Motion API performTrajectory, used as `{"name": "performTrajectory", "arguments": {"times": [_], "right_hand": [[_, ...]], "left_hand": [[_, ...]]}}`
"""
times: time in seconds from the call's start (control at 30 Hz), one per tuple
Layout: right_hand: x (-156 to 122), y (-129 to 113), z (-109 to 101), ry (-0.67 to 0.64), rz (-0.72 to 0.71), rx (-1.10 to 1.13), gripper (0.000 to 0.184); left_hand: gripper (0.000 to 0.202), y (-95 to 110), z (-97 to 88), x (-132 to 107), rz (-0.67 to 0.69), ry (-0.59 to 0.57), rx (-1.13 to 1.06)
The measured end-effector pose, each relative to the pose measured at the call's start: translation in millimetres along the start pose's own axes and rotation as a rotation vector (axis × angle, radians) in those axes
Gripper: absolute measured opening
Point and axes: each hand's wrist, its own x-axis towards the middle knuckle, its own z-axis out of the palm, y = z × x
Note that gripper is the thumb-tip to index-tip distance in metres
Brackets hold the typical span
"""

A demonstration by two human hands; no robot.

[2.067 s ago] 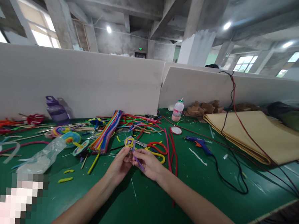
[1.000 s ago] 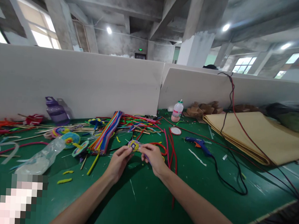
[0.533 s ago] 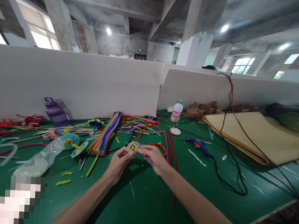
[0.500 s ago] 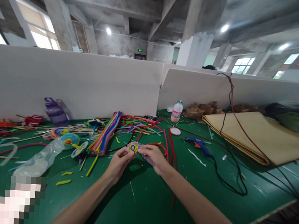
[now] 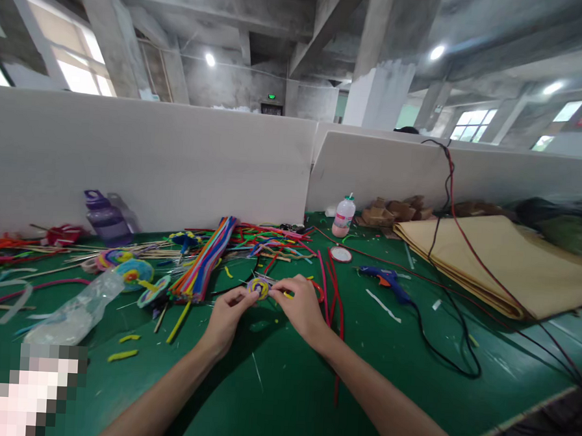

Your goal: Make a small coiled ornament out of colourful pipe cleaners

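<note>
A small flat coil of pipe cleaner (image 5: 258,288), yellow and purple in a spiral, is held up over the green table. My left hand (image 5: 230,315) is closed, pinching the coil's left edge between thumb and fingertips. At the coil's right side my right hand (image 5: 300,309) is closed too, its thumb and forefinger pinched on a pipe cleaner. A short yellow bit (image 5: 288,296) shows beneath those fingers; the rest is hidden by the hand. Just beyond the right hand lie red pipe cleaners (image 5: 334,292).
A bundle of colourful pipe cleaners (image 5: 205,259) and finished spiral discs (image 5: 134,273) lie left. A blue glue gun (image 5: 385,280) with a black cord rests right, near folded brown paper (image 5: 488,261). Behind stand a pink-labelled bottle (image 5: 344,217), a purple bottle (image 5: 106,218) and a white partition (image 5: 176,166).
My right hand has shifted its grip beside the coil and lifted slightly. The purple strand that trailed under it is out of sight, and a yellow bit shows there instead. The left hand stays put.
</note>
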Motion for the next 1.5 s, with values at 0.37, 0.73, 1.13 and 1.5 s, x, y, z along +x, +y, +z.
{"name": "performTrajectory", "arguments": {"times": [0.37, 0.73, 1.13, 1.5], "right_hand": [[-2.6, -1.7, -2.9, -0.076, -0.101, -0.067, 0.008], [-6.2, -5.7, -6.9, -0.088, -0.334, -0.417, 0.012], [3.0, -1.8, -20.7, -0.199, -0.643, -0.506, 0.013], [11.4, 6.0, -25.4, -0.397, 0.105, 0.213, 0.011]], "left_hand": [[0.020, 3.9, 3.8, -4.6, 0.034, -0.003, 0.118], [0.017, 2.5, 6.5, -4.9, -0.011, -0.004, -0.017], [0.025, 7.0, 8.8, -3.4, -0.193, -0.050, -0.235], [0.040, 20.2, -21.4, 4.1, 0.852, -0.146, 0.855]]}}
